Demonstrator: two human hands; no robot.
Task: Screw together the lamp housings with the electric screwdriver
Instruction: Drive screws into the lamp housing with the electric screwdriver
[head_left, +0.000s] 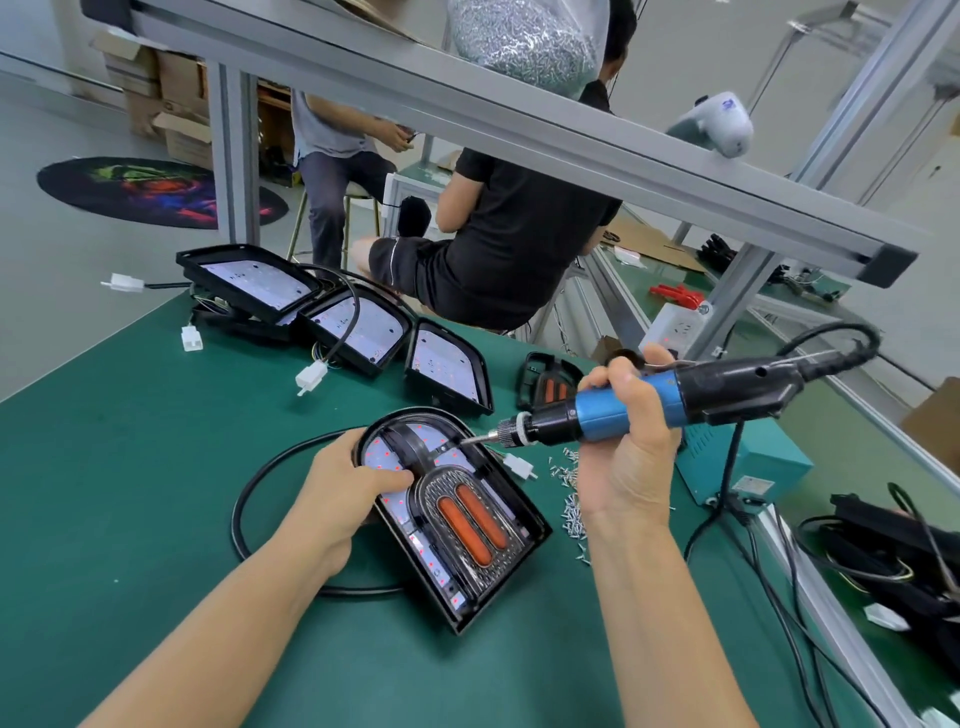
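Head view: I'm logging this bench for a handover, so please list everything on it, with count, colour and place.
Lamp housing: one, black with orange strips, bench centre.
Other housings: at least three, black, far edge.
Electric screwdriver: one, blue and black, bit on the housing.
Screws: a loose pile, silver, right of the housing.
Power box: one, teal, right.
Bench mat: green.
Left hand: rests on the housing.
Right hand: grips the screwdriver.
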